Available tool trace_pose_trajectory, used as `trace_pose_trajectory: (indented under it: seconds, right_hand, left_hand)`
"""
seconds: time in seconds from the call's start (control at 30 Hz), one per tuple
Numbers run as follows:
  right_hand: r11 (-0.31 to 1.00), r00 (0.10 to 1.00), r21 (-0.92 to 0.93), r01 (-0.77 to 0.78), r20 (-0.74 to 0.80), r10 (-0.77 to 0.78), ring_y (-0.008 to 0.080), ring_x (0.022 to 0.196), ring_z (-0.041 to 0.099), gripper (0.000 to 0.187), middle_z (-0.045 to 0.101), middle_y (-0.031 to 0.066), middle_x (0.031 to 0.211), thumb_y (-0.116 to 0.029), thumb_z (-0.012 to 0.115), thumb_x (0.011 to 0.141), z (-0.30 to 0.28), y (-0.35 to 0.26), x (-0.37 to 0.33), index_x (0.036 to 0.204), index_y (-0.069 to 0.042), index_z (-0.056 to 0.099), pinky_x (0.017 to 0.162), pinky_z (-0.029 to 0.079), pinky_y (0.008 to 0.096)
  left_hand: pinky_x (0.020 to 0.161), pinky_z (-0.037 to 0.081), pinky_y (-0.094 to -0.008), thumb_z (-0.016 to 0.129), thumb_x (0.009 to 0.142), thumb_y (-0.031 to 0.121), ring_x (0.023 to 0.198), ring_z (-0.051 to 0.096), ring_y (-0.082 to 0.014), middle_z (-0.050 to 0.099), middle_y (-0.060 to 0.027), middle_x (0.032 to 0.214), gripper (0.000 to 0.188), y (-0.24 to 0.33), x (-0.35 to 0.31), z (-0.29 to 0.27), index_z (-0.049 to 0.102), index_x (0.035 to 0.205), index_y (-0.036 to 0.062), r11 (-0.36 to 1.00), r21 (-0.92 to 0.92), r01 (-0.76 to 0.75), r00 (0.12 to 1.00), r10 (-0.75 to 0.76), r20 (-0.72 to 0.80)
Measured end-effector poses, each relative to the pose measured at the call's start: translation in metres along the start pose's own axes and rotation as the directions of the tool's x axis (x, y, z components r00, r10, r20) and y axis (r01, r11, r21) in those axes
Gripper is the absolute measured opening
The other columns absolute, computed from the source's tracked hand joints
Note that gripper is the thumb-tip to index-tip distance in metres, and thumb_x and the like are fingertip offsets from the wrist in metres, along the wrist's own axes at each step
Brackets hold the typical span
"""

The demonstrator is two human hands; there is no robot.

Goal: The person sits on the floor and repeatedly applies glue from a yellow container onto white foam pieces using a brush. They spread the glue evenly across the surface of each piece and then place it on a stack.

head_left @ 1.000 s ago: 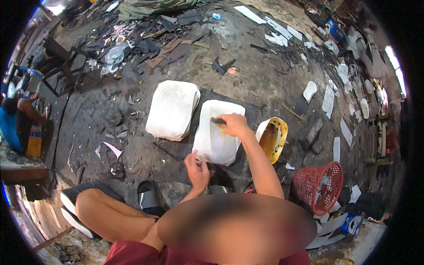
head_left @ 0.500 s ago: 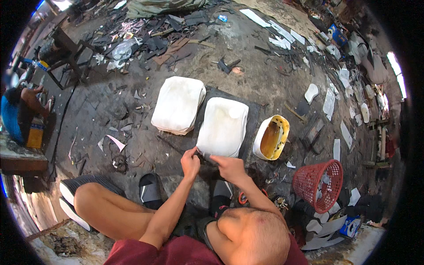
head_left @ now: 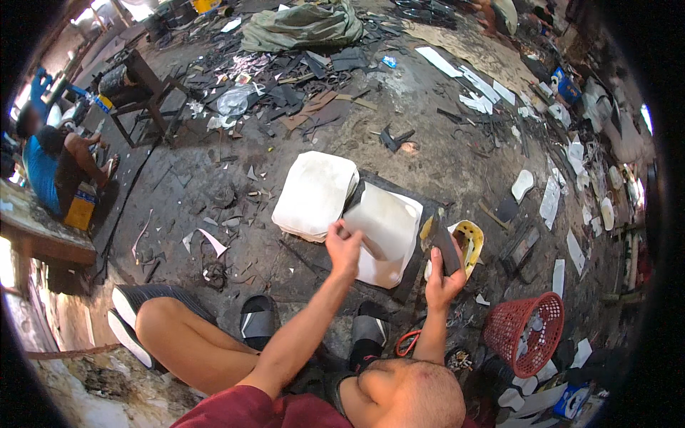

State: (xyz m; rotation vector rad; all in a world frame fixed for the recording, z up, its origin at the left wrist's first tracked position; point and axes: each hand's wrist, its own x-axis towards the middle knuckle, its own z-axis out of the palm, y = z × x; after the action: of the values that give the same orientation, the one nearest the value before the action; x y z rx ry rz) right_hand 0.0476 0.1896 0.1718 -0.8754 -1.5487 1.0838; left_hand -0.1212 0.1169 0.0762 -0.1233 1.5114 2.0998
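My left hand (head_left: 344, 250) is closed on the left edge of a thin white sheet (head_left: 382, 212), which bends up off the right-hand pile (head_left: 382, 272). My right hand (head_left: 444, 284) grips a dark flat strip (head_left: 449, 254) upright, its upper end smeared yellowish. That strip stands in front of an oval tub (head_left: 471, 242) with a yellow-stained rim; the strip and hand partly hide it. To the left of the lifted sheet sits another stack of white sheets (head_left: 316, 191) with rounded corners.
A red mesh basket (head_left: 524, 335) with scraps leans at the right. Dark offcuts (head_left: 285, 100) and a green cloth (head_left: 303, 28) lie farther off. A seated person in blue (head_left: 44, 175) is at the far left, near a wooden stand (head_left: 139, 96).
My left hand has raised the top sheet's edge from the right-hand pile. My right hand has moved right, from the pile's near edge to beside the tub. The view has shifted too.
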Motion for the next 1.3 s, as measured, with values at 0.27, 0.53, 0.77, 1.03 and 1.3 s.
trace_pose_trajectory:
  seconds: [0.27, 0.53, 0.77, 1.03, 1.3]
  right_hand:
    - [0.993, 1.000, -0.114, 0.006, 0.021, -0.003, 0.0200, 0.099, 0.067, 0.032, 0.071, 0.0136, 0.111, -0.005, 0.066, 0.094, -0.013, 0.000, -0.002, 0.124, 0.007, 0.064, 0.090, 0.052, 0.0327]
    - [0.987, 0.995, -0.158, 0.001, 0.099, 0.015, 0.0220, 0.101, 0.069, 0.035, 0.072, 0.0161, 0.112, -0.011, 0.068, 0.094, -0.005, 0.009, -0.003, 0.125, 0.005, 0.064, 0.089, 0.053, 0.0347]
    - [0.821, 0.875, -0.518, 0.240, 0.482, 0.049, 0.0342, 0.097, 0.069, 0.038, 0.071, 0.0141, 0.113, -0.014, 0.066, 0.088, 0.058, 0.078, 0.074, 0.125, -0.018, 0.068, 0.083, 0.054, 0.0418]
    - [0.462, 0.583, -0.674, 0.576, 0.735, 0.346, 0.0346, 0.090, 0.071, 0.041, 0.073, 0.0135, 0.103, -0.023, 0.057, 0.089, 0.100, 0.113, 0.006, 0.128, -0.014, 0.065, 0.077, 0.056, 0.0507]
    - [0.453, 0.864, -0.887, 0.088, 0.295, 0.409, 0.0437, 0.090, 0.070, 0.031, 0.072, 0.0229, 0.094, -0.030, 0.061, 0.092, 0.105, 0.137, 0.076, 0.114, -0.008, 0.063, 0.080, 0.054, 0.0554]
  left_hand:
    - [0.065, 0.047, -0.0315, 0.062, 0.078, -0.010, 0.083, 0.061, -0.0170, 0.065, -0.0095, 0.100, 0.057, 0.075, 0.091, -0.090, 0.044, 0.130, 0.0059, 0.999, 0.002, -0.048, 0.962, 0.047, -0.270]
    - [0.075, 0.049, -0.0341, 0.066, 0.077, -0.009, 0.096, 0.060, -0.0229, 0.061, -0.0154, 0.112, 0.065, 0.043, 0.106, -0.125, 0.039, 0.135, 0.0005, 0.976, 0.207, -0.066, 0.914, 0.143, -0.381]
    - [0.108, 0.041, -0.0472, 0.071, 0.072, 0.002, 0.125, 0.054, -0.0370, 0.065, -0.0165, 0.124, 0.045, -0.036, -0.032, -0.085, 0.065, 0.116, 0.0042, 0.251, 0.597, -0.762, 0.640, 0.433, 0.635]
    - [0.117, 0.038, -0.0414, 0.060, 0.078, 0.001, 0.139, 0.047, -0.0280, 0.055, -0.0114, 0.144, 0.057, -0.074, -0.040, -0.089, 0.056, 0.135, 0.0022, 0.109, 0.428, -0.897, 0.421, -0.089, 0.903]
    - [0.118, 0.036, -0.0406, 0.053, 0.085, 0.001, 0.141, 0.045, -0.0278, 0.053, -0.0119, 0.146, 0.052, -0.075, -0.034, -0.093, 0.055, 0.136, 0.0022, 0.082, 0.354, -0.932, 0.355, -0.001, 0.935]
